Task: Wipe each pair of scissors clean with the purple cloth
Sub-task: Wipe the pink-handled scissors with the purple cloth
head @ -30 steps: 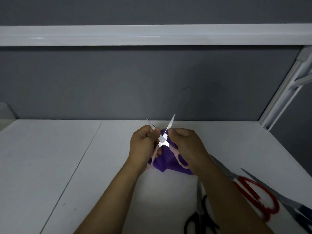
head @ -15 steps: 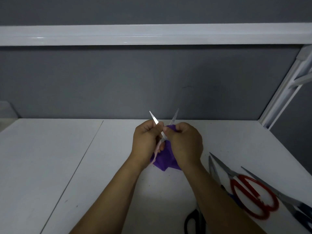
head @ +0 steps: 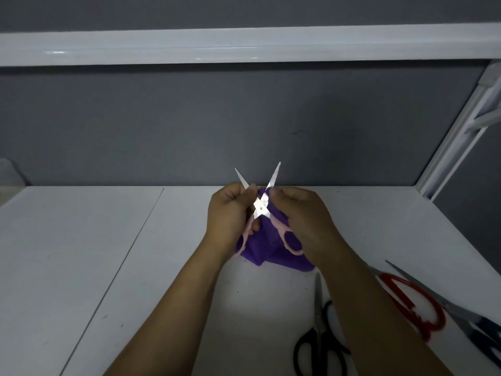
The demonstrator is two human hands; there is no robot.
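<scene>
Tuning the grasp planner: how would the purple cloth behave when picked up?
Likely floppy: the cloth sags in folds below the right hand. Probably light: that hand pinches it against the pink scissors. Should not roll.

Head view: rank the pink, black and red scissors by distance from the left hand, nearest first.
1. pink scissors: held in the left hand, centre.
2. black scissors: lying bottom right.
3. red scissors: farther right, near the edge.

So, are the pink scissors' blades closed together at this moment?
No, the pink scissors are spread open in an X, with the two blade tips pointing well apart.
</scene>
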